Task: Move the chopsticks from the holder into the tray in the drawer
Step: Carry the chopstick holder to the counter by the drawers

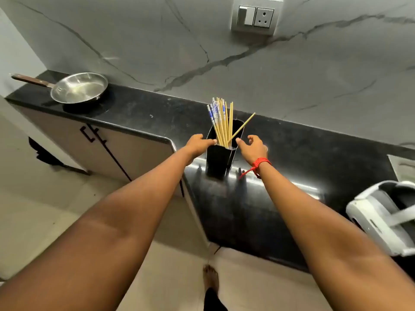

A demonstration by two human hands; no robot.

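A tall black holder (pixel 219 161) stands on the black countertop (pixel 303 153). Several chopsticks (pixel 221 121) stick up out of it, some plain bamboo, some with blue and white tops; one bamboo stick leans out to the right. My left hand (pixel 198 144) is at the holder's left rim, fingertips touching or nearly touching it. My right hand (pixel 252 148) hovers at the right rim with fingers spread, a red thread around the wrist. Neither hand holds anything. No drawer or tray is in view.
A steel frying pan (pixel 78 87) with a dark handle sits at the counter's far left end. A white headset-like device (pixel 384 217) lies on the counter at the right. Cabinet doors (pixel 107 149) are below the counter's left part. My bare foot (pixel 211 279) is on the tiled floor.
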